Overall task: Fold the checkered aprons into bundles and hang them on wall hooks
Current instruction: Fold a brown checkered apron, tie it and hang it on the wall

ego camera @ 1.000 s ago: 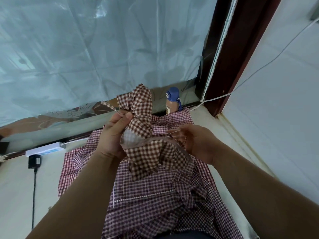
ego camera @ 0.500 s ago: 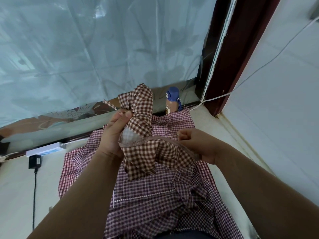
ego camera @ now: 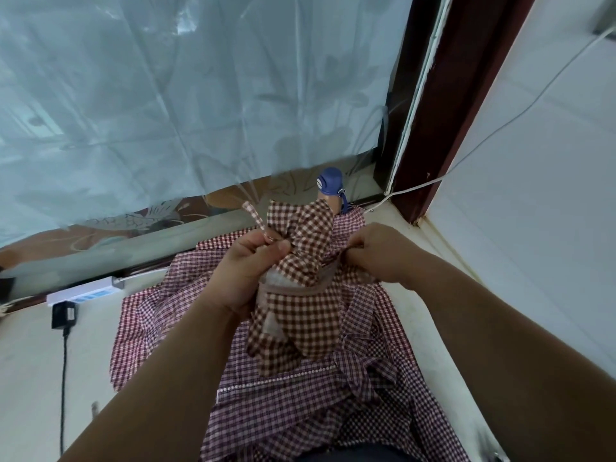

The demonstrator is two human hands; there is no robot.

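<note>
A pale translucent sheet (ego camera: 166,111) covers the window and daylight glows through it. Beside it, a dark red frame (ego camera: 450,111) meets a white wall (ego camera: 550,211), which a white cable (ego camera: 532,110) crosses.

Tan strap (ego camera: 293,290) pulled taut toward 2 o'clock by right hand (ego camera: 380,253), previously open; brown checkered bundle (ego camera: 303,325) cinched tighter.

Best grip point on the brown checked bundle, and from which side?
The bundle's cinched neck at the strap, from the left, where the left hand grips it. The cloth is gathered narrow there; above and below, it flares loose.
</note>
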